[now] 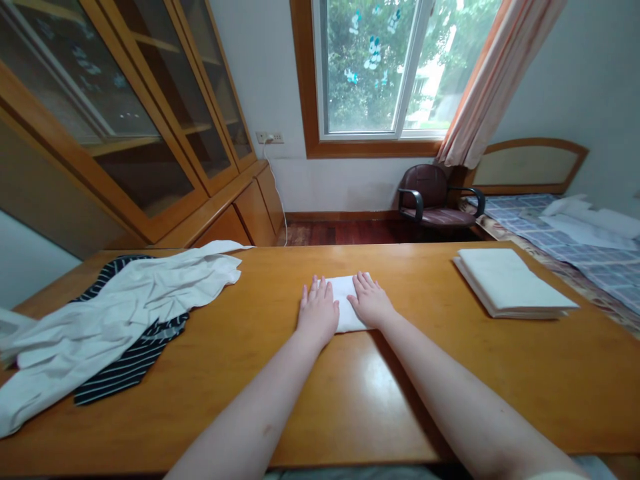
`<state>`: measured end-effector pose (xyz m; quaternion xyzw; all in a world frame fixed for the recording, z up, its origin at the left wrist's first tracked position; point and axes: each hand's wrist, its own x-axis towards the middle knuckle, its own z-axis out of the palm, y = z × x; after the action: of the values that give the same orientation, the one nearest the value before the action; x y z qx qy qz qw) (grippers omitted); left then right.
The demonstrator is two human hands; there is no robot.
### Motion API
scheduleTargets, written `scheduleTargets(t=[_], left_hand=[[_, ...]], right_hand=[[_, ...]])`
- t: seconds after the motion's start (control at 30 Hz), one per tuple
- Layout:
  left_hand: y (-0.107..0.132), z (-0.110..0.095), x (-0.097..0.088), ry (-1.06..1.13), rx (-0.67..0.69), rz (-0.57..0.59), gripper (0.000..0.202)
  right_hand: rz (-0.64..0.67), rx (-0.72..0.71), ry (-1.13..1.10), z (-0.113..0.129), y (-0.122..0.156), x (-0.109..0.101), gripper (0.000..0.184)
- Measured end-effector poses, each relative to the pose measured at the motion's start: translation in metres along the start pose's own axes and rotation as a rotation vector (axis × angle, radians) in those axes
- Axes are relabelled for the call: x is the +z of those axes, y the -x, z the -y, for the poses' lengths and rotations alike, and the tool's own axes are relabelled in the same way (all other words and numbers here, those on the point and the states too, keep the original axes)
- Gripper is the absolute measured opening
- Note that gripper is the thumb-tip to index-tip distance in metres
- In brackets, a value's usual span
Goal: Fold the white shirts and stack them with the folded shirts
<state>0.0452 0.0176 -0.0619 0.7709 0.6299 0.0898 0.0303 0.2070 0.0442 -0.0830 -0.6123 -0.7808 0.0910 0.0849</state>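
Observation:
A small folded white cloth lies in the middle of the wooden table. My left hand rests flat on its left part, fingers stretched out and together. Flat on the cloth's right part presses my right hand, fingers also extended. Both palms face down and neither hand grips anything. The cloth shows only between and just beyond the two hands.
A heap of white fabric over a dark striped garment covers the table's left side. A stack of folded white cloths sits at the right. Beyond the table stand a dark armchair, a bed and glass-door cabinets.

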Motion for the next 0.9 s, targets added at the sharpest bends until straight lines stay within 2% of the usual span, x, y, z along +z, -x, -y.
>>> scheduleTargets(t=[0.1,0.17,0.47,0.6,0.7,0.8,0.9], left_hand=[[-0.013,-0.012,0.002,0.017,0.144,0.045,0.054],[-0.021,-0.014,0.006,0.034,0.170,0.102,0.055],[-0.026,0.012,0.016,0.148,0.062,0.117,0.071],[-0.030,0.027,0.018,0.252,0.033,0.204,0.057],[-0.031,0.032,0.015,0.247,0.043,0.220,0.054],[-0.027,0.021,0.007,0.110,0.037,0.182,0.054],[-0.020,-0.005,0.002,-0.064,-0.018,0.081,0.053]], right_hand=[[0.007,-0.001,-0.035,-0.003,0.000,-0.001,0.061],[0.004,0.019,-0.066,-0.005,0.000,-0.002,0.057],[-0.058,0.181,-0.102,-0.012,0.001,0.001,0.055],[-0.042,0.169,-0.120,-0.015,0.001,0.000,0.053],[-0.039,0.151,-0.114,-0.016,0.002,-0.001,0.053],[-0.054,0.160,-0.078,-0.014,0.001,0.000,0.053],[-0.057,0.165,-0.060,-0.013,0.001,0.001,0.053]])
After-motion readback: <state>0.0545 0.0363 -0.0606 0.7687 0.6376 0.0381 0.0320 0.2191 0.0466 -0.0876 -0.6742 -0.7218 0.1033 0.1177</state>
